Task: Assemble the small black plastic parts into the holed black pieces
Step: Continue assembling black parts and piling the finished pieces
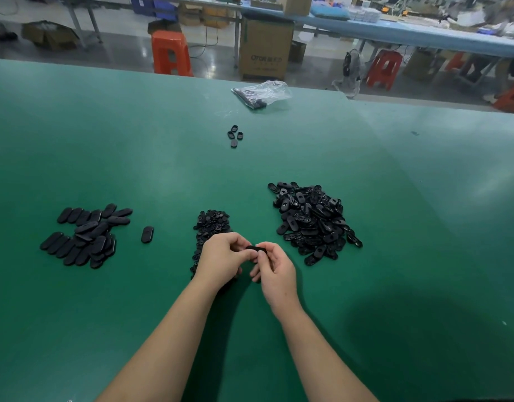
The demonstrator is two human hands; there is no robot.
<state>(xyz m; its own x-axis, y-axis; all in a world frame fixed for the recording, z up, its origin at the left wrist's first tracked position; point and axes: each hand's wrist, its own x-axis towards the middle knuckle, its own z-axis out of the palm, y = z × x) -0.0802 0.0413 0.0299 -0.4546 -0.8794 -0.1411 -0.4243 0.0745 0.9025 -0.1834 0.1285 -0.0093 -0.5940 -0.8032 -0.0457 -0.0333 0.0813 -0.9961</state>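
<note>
Hands meet above the green worktop (134, 140), left hand (221, 258) and right hand (274, 271) both pinching one holed black piece (256, 249) between them, with the small-parts pile (211, 224) just behind and the holed-piece heap (311, 219) to the right

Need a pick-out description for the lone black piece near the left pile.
On the green table, find the left pile of black oval pieces. Just right of it, toward the middle pile of small parts, one oval piece lies alone, touching nothing.
</note>
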